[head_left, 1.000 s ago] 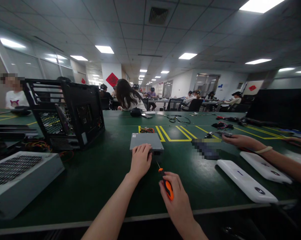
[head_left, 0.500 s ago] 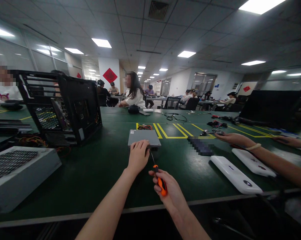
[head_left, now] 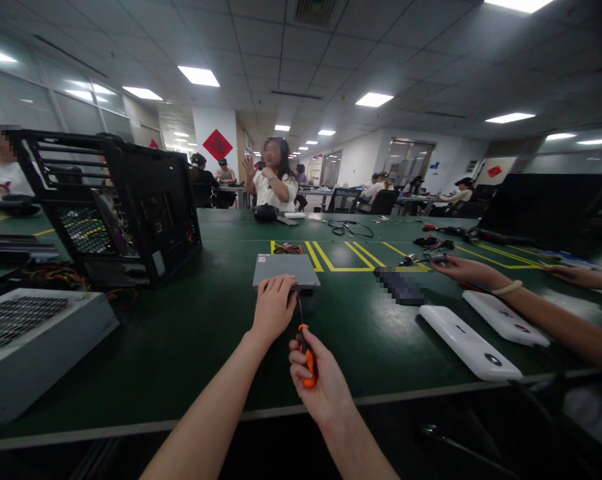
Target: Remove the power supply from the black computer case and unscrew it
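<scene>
A grey computer power supply (head_left: 293,268) lies on the green table in front of me. My left hand (head_left: 275,308) grips its near edge, fingers laid over the top, and hides part of the near face. My right hand (head_left: 317,373) is wrapped round the orange and black handle of a screwdriver (head_left: 308,363). The thin shaft points away from me and its end meets the near face of the power supply beside my left fingertips. The exact spot where the tip touches is too small to make out. Coloured wires (head_left: 287,249) show behind the power supply.
A black computer case (head_left: 145,207) and a larger power supply (head_left: 45,353) stand at left. To the right are a dark pixelated object (head_left: 399,285), two white devices (head_left: 471,341), a co-worker's hand (head_left: 461,270) holding a metal tool, and a black monitor (head_left: 545,210).
My right hand and the screwdriver have swung slightly left, so the shaft stands straighter. My left hand stays on the power supply. A person across the table has turned and raised their hands.
</scene>
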Tool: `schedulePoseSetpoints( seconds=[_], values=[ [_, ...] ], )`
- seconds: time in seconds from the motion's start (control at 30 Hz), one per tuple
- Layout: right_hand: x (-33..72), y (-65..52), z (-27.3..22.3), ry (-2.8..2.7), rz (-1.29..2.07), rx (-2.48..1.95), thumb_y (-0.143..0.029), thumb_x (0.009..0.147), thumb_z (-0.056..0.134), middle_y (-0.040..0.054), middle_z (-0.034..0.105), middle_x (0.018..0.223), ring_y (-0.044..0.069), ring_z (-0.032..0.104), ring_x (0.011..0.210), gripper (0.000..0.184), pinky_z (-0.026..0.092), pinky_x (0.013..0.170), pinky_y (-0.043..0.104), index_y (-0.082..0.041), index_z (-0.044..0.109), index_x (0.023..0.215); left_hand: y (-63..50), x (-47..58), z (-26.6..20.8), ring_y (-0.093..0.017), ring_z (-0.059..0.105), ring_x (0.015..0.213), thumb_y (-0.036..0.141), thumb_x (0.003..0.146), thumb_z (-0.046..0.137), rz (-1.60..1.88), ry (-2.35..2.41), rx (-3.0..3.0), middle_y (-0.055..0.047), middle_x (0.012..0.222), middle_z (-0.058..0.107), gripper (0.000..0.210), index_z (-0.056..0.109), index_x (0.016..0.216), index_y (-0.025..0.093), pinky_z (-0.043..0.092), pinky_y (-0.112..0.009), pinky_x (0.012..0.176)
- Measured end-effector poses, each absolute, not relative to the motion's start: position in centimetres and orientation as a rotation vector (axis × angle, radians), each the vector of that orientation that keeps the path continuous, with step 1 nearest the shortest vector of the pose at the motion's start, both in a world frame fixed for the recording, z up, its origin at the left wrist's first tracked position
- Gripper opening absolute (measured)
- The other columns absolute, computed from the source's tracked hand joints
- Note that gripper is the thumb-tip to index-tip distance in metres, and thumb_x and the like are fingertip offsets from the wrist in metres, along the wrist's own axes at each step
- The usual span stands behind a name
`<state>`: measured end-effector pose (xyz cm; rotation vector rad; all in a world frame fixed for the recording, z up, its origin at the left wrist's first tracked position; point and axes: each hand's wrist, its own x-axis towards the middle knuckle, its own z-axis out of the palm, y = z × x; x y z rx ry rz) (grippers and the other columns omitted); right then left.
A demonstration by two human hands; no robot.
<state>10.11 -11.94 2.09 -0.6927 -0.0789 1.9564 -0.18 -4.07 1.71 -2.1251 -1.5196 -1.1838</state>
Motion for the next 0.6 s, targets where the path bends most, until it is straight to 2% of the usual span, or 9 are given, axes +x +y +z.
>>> schedulePoseSetpoints(
  seconds=[0.1, 0.23, 0.33, 0.47, 0.6],
  values=[
    [9.94, -11.90, 1.81, -0.054, 1.949, -0.651, -0.020, 0.087, 0.041, -0.0005, 0.048, 0.058, 0.000, 0.036, 0.037, 0.023, 0.023, 0.030, 0.008, -0.011, 0.050, 0.068, -4.10, -0.18, 1.71, -0.019, 0.048, 0.104, 0.016, 0.079, 0.044, -1.175, -1.517, -2.124, -0.004, 0.109, 0.058, 0.021, 0.051, 0.098, 0.022, 0.029, -0.036, 0.091],
    [9.96, -11.84, 1.63, -0.067, 2.029, -0.614, -0.024, 0.088, 0.037, -0.0002, 0.048, 0.058, 0.001, 0.038, 0.038, 0.026, 0.026, 0.031, 0.008, -0.011, 0.053, 0.074, -4.10, -0.17, 1.75, -0.018, 0.049, 0.104, 0.016, 0.079, 0.044, -1.179, -1.519, -2.120, -0.004, 0.109, 0.058, 0.021, 0.051, 0.098, 0.023, 0.030, -0.036, 0.090],
    [9.84, -11.80, 1.77, -0.098, 2.028, -0.633, -0.025, 0.088, 0.036, -0.0002, 0.047, 0.057, 0.001, 0.035, 0.037, 0.027, 0.024, 0.030, 0.008, -0.010, 0.054, 0.075, -4.09, -0.18, 1.75, -0.018, 0.049, 0.104, 0.016, 0.079, 0.044, -1.186, -1.519, -2.125, -0.004, 0.109, 0.058, 0.021, 0.052, 0.098, 0.022, 0.030, -0.036, 0.090],
    [9.62, -11.76, 1.91, -0.064, 1.955, -0.667, -0.020, 0.087, 0.040, -0.0005, 0.047, 0.058, -0.001, 0.032, 0.036, 0.024, 0.020, 0.029, 0.007, -0.012, 0.050, 0.067, -4.09, -0.21, 1.72, -0.018, 0.049, 0.103, 0.017, 0.079, 0.045, -1.177, -1.514, -2.111, -0.003, 0.108, 0.058, 0.021, 0.052, 0.098, 0.023, 0.031, -0.035, 0.090],
    [9.78, -11.74, 1.79, -0.072, 1.979, -0.631, -0.023, 0.088, 0.040, -0.0005, 0.048, 0.058, 0.000, 0.035, 0.038, 0.025, 0.025, 0.031, 0.007, -0.011, 0.051, 0.069, -4.01, -0.22, 1.70, -0.018, 0.049, 0.102, 0.017, 0.079, 0.045, -1.173, -1.508, -2.106, -0.003, 0.108, 0.058, 0.020, 0.052, 0.097, 0.022, 0.030, -0.035, 0.090]
  ],
)
